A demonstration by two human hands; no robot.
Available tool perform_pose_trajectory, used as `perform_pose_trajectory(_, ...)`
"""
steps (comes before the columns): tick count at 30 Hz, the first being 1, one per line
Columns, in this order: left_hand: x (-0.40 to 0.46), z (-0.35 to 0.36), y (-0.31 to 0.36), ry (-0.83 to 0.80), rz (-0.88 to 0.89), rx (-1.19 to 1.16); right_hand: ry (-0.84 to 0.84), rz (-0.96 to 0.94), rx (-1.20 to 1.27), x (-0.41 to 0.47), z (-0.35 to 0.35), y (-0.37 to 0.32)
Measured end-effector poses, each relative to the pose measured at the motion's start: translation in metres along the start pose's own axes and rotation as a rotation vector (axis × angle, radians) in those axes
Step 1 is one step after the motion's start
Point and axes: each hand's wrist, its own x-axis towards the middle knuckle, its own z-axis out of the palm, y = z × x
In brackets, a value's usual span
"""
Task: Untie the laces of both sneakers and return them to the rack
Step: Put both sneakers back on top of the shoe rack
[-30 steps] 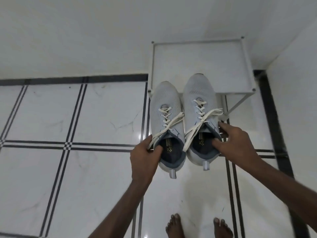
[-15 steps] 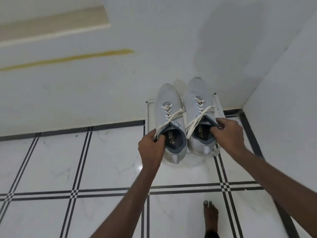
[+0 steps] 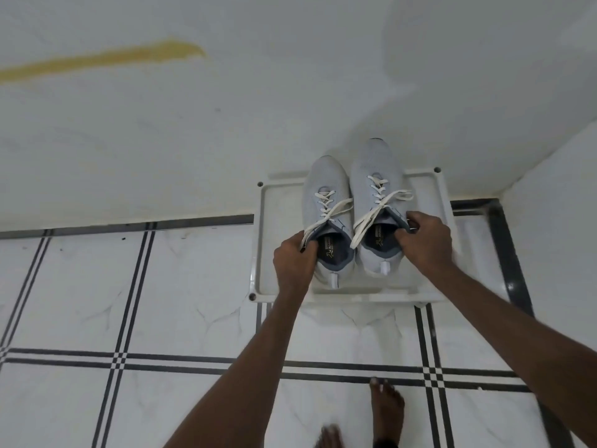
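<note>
Two light grey sneakers with loose white laces sit side by side over the white rack's top shelf [image 3: 277, 202], toes toward the wall. My left hand [image 3: 295, 258] grips the collar of the left sneaker [image 3: 324, 185] on its outer side. My right hand [image 3: 423, 242] grips the collar of the right sneaker [image 3: 376, 166] on its outer side. The lace ends hang untied across both tongues. Whether the soles rest fully on the shelf I cannot tell.
The rack stands in a corner between the back wall [image 3: 226, 124] and a side wall [image 3: 555, 221] on the right. White floor tiles with black stripes [image 3: 135, 302] lie in front. My bare feet [image 3: 386, 412] show at the bottom.
The sneakers have moved forward with both hands, from above the floor in front of the rack to over its top shelf. The camera has tilted up and I have stepped closer.
</note>
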Motion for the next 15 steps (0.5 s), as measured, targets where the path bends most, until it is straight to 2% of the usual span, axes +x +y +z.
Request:
perform_pose_trajectory(7,0.016,0.041,-0.041,-0.042,-0.041,0.064,-0.075,0.056,-0.059,0.021,0.036,0.038)
perform_pose_trajectory(15,0.015,0.039,-0.046,-0.054,-0.015,0.058,-0.094,0.059,-0.066,0.012,0.047,0.046)
